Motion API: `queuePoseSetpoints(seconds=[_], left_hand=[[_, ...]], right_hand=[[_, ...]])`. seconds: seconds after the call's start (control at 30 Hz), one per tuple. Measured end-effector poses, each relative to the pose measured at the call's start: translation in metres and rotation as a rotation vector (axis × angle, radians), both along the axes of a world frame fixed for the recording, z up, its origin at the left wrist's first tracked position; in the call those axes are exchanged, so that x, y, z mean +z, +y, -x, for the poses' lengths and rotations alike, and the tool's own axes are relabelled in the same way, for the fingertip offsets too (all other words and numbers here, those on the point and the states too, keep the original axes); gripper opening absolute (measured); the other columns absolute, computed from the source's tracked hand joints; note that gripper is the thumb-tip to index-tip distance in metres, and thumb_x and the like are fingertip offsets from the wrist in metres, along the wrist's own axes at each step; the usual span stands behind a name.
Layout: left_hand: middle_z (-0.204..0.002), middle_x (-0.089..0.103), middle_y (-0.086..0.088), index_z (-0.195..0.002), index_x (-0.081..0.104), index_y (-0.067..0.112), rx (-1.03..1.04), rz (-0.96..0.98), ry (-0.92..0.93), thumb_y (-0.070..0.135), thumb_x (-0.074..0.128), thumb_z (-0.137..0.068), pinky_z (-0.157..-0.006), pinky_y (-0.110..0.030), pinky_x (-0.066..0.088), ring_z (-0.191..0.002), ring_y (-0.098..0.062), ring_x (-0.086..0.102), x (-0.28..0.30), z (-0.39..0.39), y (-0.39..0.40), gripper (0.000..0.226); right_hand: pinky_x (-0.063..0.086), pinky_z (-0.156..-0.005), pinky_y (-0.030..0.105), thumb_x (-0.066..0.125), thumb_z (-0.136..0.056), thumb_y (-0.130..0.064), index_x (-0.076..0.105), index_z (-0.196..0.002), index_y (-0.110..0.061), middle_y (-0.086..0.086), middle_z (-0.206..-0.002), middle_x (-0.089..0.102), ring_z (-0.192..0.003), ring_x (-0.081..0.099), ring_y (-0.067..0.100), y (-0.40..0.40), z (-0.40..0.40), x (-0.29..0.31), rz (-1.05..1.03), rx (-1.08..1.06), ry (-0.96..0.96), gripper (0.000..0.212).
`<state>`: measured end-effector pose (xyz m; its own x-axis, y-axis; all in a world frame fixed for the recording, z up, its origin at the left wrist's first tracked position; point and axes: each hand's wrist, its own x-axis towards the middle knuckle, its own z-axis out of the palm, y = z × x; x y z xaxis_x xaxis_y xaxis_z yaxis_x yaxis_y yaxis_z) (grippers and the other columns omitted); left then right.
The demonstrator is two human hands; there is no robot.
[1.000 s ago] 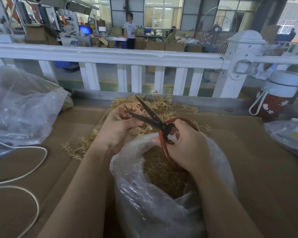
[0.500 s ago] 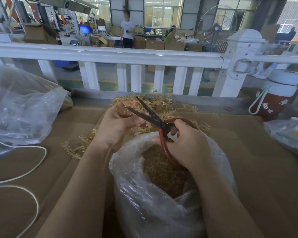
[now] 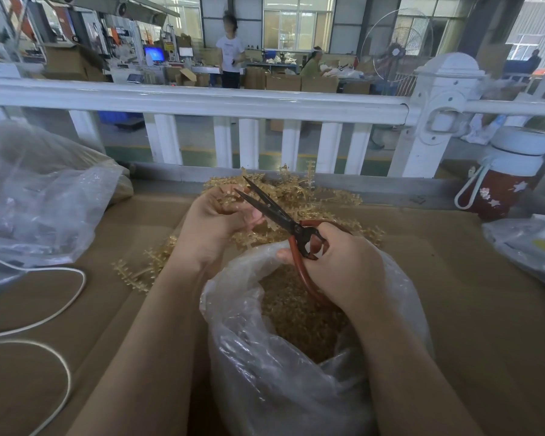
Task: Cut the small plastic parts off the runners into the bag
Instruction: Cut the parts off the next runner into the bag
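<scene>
- The right hand (image 3: 343, 262) grips the red handles of the scissors (image 3: 283, 218). The blades are a little apart and point up and away, toward the far edge of the table.
- The left hand (image 3: 214, 221) is curled round a runner (image 3: 230, 198) of small gold plastic parts and holds it right at the blade tips.
- To cut well, I think the runner should sit deep between the blades, close to where each little part joins its stem. That way the part comes off clean.
- The left fingers (image 3: 252, 217) are very near the blades. They should stay back from the cut line, or they could get nipped.
- The clear bag (image 3: 265, 357) stands open at the near edge of the table, right under the right hand. It already has many cut gold parts (image 3: 296, 313) in it.
- The cut looks to be a bit past the far lip of the bag. Bringing both hands nearer, over the opening, should help the parts drop in and not on the table.
- A pile of uncut runners (image 3: 328, 199) lies past the bag, near the far edge of the brown table (image 3: 453, 278), so lots is left to do.
</scene>
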<state>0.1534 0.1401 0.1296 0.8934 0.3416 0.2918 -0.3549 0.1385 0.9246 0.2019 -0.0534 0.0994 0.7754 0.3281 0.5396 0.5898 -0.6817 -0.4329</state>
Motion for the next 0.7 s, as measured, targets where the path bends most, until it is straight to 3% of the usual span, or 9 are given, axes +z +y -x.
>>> queuePoseSetpoints(seconds=[0.17,0.27,0.37,0.5,0.6,0.7], left_hand=[[-0.081,0.075,-0.008,-0.113,0.058,-0.015,0.009,-0.029,0.011,0.005,0.077,-0.065,-0.075,-0.030,0.056,-0.074,-0.018,0.072,-0.0012,0.0008,0.0001,0.055],[-0.081,0.076,-0.006,-0.096,0.066,-0.006,0.003,-0.054,0.030,0.007,0.076,-0.065,-0.077,-0.028,0.055,-0.075,-0.016,0.071,-0.0018,0.0001,0.0009,0.035],[-0.080,0.076,-0.005,-0.081,0.073,0.006,-0.032,-0.020,0.058,0.008,0.075,-0.066,-0.073,-0.024,0.055,-0.075,-0.014,0.072,-0.0023,0.0003,0.0012,0.016],[-0.078,0.075,-0.003,-0.085,0.070,0.004,-0.060,0.010,0.077,0.009,0.071,-0.072,-0.068,-0.020,0.054,-0.072,-0.011,0.070,-0.0014,0.0014,0.0000,0.014],[-0.081,0.076,-0.007,-0.083,0.072,0.007,-0.048,0.000,0.114,0.005,0.065,-0.084,-0.074,-0.027,0.053,-0.073,-0.013,0.071,-0.0016,0.0011,-0.0014,0.007],[-0.082,0.076,-0.008,-0.073,0.079,0.016,-0.041,-0.031,0.133,0.009,0.069,-0.078,-0.079,-0.033,0.050,-0.074,-0.015,0.070,-0.0005,0.0022,-0.0032,0.013]], right_hand=[[0.028,-0.055,0.006,0.037,-0.065,-0.094,0.065,-0.086,-0.029,-0.024,-0.072,0.055,-0.059,0.046,-0.005,-0.0006,0.0020,0.0005,-0.012,-0.012,-0.029,0.074],[0.028,-0.053,0.007,0.044,-0.068,-0.091,0.062,-0.080,-0.028,-0.024,-0.071,0.053,-0.056,0.043,-0.010,-0.0015,0.0030,0.0003,-0.023,-0.009,-0.052,0.067],[0.033,-0.053,0.009,0.051,-0.070,-0.087,0.065,-0.080,-0.025,-0.022,-0.069,0.056,-0.058,0.049,-0.001,-0.0020,0.0020,-0.0012,-0.025,-0.003,-0.066,0.064],[0.043,-0.055,0.015,0.046,-0.070,-0.089,0.066,-0.085,-0.026,-0.020,-0.072,0.061,-0.062,0.054,0.003,-0.0011,0.0023,-0.0003,-0.018,-0.001,-0.064,0.068],[0.047,-0.057,0.018,0.046,-0.070,-0.089,0.066,-0.090,-0.028,-0.019,-0.078,0.065,-0.065,0.056,0.002,-0.0007,0.0036,0.0016,-0.025,0.004,-0.077,0.067],[0.047,-0.057,0.017,0.042,-0.069,-0.091,0.064,-0.092,-0.029,-0.022,-0.079,0.062,-0.067,0.054,0.000,0.0000,0.0043,0.0034,-0.007,0.004,-0.060,0.070]])
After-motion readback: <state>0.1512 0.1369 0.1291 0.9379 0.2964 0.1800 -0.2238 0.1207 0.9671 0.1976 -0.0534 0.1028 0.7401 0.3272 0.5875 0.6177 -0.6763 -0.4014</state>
